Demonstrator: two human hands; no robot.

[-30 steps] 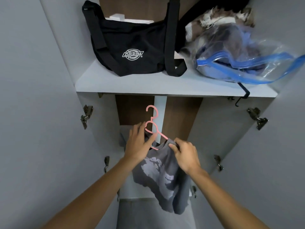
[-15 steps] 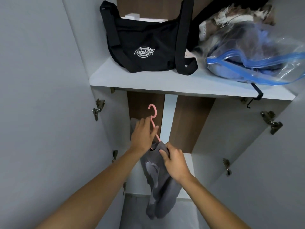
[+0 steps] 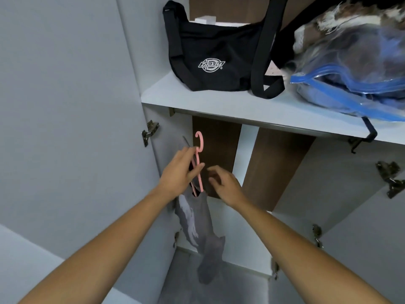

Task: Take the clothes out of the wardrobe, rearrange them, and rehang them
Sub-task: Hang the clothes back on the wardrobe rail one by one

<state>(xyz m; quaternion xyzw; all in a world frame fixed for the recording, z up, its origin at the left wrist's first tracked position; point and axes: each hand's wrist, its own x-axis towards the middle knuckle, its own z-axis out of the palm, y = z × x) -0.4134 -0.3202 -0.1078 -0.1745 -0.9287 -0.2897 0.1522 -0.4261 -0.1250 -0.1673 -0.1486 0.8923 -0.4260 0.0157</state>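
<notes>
Pink plastic marks the hanger (image 3: 199,163), which is gripped at its neck by the left hand (image 3: 180,172), fingers curled round the stem just below the hook. A grey garment (image 3: 198,224) with a pale printed pattern is draped from the hanger and hangs straight down beneath that hand, turned edge-on so it reads as a narrow strip of cloth. The hook is pointed upward, towards the underside of the shelf above; this is judged to be the rehanging step, with the hanger raised so the hook can be caught on a rail that is not clearly seen.

Just beside the hanger, the right hand (image 3: 223,183) is held apart from it, fingers loosely curled and holding nothing. It appears to be kept near to steady or straighten the cloth if needed.

Above both hands, a white shelf (image 3: 219,104) is crossed by the view. A black shoulder bag (image 3: 210,55) with a white logo is set on it, above the left hand, and a clear storage bag (image 3: 350,75) with a blue zip strip, stuffed with fabric, lies above and beyond the right hand. A dark hook (image 3: 363,137) is hung over the shelf edge there.

Pale grey wardrobe doors stand open on either side, metal hinges showing, and brown wood panels line the back wall.
</notes>
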